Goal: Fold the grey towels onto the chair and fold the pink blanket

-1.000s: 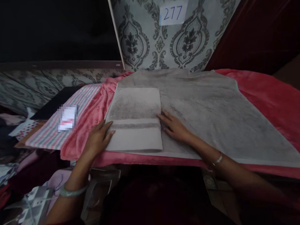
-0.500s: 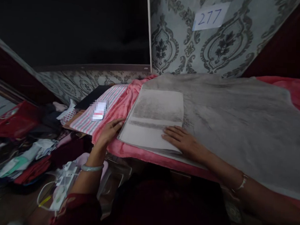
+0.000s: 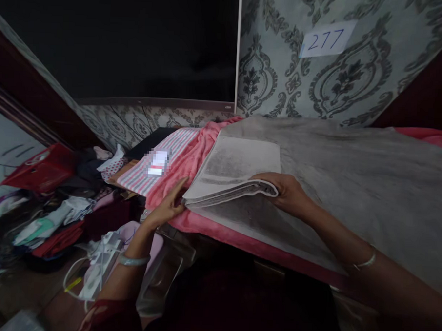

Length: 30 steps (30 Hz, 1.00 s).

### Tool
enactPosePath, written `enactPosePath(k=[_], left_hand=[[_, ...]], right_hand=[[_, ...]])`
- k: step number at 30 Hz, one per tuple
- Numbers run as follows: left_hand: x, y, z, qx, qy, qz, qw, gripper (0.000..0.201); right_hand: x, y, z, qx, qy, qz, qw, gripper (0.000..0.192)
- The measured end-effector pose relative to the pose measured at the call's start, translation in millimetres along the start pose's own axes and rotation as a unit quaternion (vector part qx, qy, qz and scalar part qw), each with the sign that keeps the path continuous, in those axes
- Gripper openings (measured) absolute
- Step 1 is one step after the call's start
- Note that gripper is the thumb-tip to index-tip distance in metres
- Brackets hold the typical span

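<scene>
- Landmark: folded towel (image 3: 239,168), grey-white with one darker stripe, lying on a large grey cloth (image 3: 353,166) spread over a pink blanket (image 3: 192,159).
- Right hand (image 3: 285,192): at the towel's near right corner, fingers tucked under the layers, thumb on top; it pinches the folded edge, which stands lifted off the cloth below.
- Left hand (image 3: 170,202): at the towel's near left corner, fingers straight and held together, tips touching the edge. It pinches nothing.
- Progress, judged: the towel is already folded to a compact rectangle, several layers showing at the raised edge. It is not yet clear of the grey cloth; the far edge rests flat on it. The grey cloth itself lies unfolded.
- Left of the towel: a striped cloth (image 3: 162,158) with a small blurred label, partly on the blanket.
- Further left and lower than the towel: a loose heap of clothes (image 3: 50,216) on the floor, too jumbled to count, with a red bag (image 3: 41,167) beside it.
- Behind the towel: patterned wall with a paper tag (image 3: 327,38) reading 277.
- Counts: hands 2; folded towels 1; grey cloths 1; blankets 1; striped cloths 1; paper tags 1; bangles (image 3: 133,260) 2, one on each wrist.
</scene>
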<state>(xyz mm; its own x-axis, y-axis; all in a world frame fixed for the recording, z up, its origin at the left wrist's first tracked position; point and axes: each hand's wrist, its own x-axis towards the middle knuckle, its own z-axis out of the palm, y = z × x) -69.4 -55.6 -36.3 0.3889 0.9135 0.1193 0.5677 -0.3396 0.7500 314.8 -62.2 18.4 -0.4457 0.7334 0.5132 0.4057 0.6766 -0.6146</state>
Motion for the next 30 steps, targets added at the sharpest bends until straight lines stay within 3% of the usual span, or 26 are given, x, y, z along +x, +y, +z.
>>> enactPosePath(k=[6,10,16,21,25,30], left_hand=[[10,0,1.5,0.161,0.013,0.104,0.981,0.087],[8,3,3.4,0.213,0.043,0.143,0.966,0.074],[6,-8,6.4,0.231,0.066,0.188,0.952,0.062],[20,-15,1.5,0.189,0.103,0.215,0.953,0.049],[44,25,-17.9,0.089,0.138,0.208,0.964,0.037],[92,121,-57.0,-0.056,0.199,0.189,0.96,0.048]], right_hand=[[1,-7,-7,0.015,-0.017,0.0,1.0,0.016],[-5,-3,-8,0.01,-0.027,-0.006,1.0,0.017],[-20,11,3,-0.032,-0.021,-0.037,0.999,0.025],[-20,12,11,-0.043,-0.013,-0.039,0.998,0.026],[-2,5,-13,0.003,0.017,-0.003,1.0,0.022],[36,-20,-84,0.024,0.137,0.062,0.988,0.035]])
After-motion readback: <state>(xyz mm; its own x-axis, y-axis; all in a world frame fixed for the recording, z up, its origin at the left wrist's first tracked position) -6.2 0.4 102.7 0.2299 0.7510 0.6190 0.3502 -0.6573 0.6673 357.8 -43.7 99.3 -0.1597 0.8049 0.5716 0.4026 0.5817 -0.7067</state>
